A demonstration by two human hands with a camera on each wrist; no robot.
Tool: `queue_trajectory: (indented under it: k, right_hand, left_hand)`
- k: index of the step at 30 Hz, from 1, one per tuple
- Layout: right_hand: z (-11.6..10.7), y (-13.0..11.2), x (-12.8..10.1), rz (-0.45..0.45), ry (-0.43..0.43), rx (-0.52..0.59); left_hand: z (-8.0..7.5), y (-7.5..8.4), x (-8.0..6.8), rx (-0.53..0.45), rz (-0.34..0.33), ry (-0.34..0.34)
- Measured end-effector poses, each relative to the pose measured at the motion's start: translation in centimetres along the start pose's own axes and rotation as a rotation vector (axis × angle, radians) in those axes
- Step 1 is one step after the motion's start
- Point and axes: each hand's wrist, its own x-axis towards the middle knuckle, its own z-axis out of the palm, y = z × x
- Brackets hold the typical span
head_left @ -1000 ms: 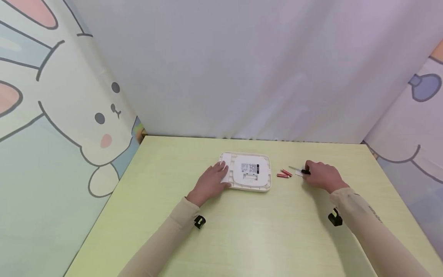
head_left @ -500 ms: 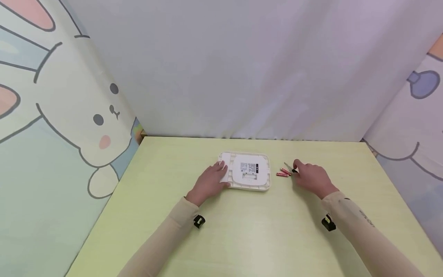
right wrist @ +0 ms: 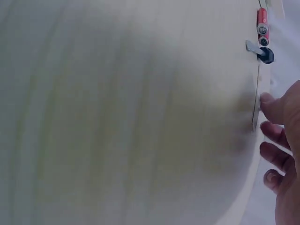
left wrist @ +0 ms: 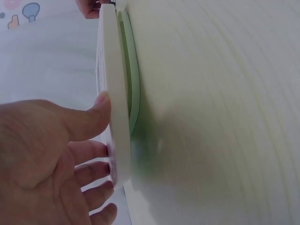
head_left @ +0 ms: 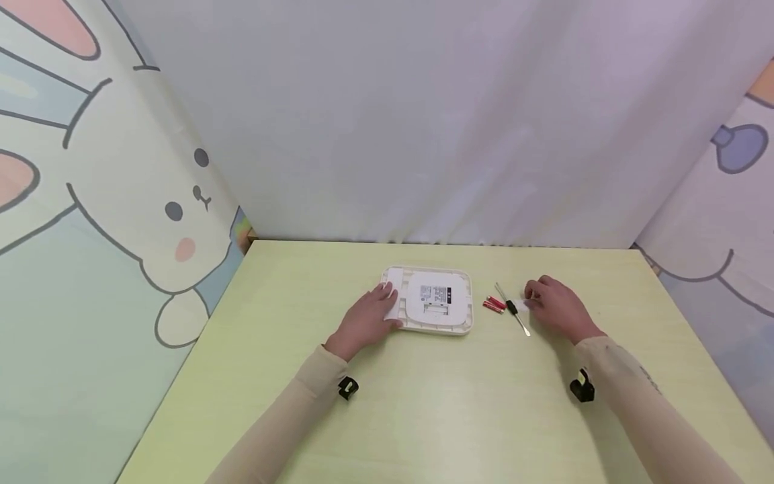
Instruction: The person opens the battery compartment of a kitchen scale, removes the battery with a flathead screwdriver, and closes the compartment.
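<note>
The white device (head_left: pixel 431 299) lies face down near the middle of the table (head_left: pixel 423 417), toward the far edge, its labelled back showing. The left hand (head_left: pixel 367 318) rests on the device's left edge, fingers fairly straight over the rim and thumb against the side, steadying it rather than gripping it. The right hand (head_left: pixel 557 306) lies just right of a small screwdriver (head_left: pixel 512 308), fingers loosely bent, touching a small white piece beside the tool; it has hold of nothing that I can make out. The screwdriver lies flat on the table between that hand and the device, with the red batteries (head_left: pixel 494 304) just left of it.

To my eye this is the pause between setting the tool down and going for the batteries. The next move would call for a fine pinch on one thin battery, which rolls easily, while the other hand keeps the device from sliding.
</note>
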Motion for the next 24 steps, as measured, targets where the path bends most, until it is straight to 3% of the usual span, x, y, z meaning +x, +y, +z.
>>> queue_trajectory:
  k: [5,8,12,18,24]
  right_hand:
    - [-0.6,-0.1,0.3,-0.025,0.039,-0.015]
    - [-1.5,-1.5,0.7,-0.009,0.056,0.030]
    - [-2.0,-4.9,1.5,-0.031,0.072,0.099]
    - [-0.6,-11.0,2.7,-0.160,0.122,0.127]
    - [2.1,-15.4,3.2,-0.280,0.166,0.046]
  left_hand:
    - [0.0,0.1,0.0,-0.019,-0.006,-0.011]
    - [0.0,0.1,-0.1,-0.024,-0.012,-0.004]
    - [0.0,-0.1,-0.1,-0.023,-0.016,0.005]
    - [-0.1,-0.1,0.0,-0.029,-0.006,0.015]
    - [0.0,0.1,-0.2,-0.044,-0.006,0.015]
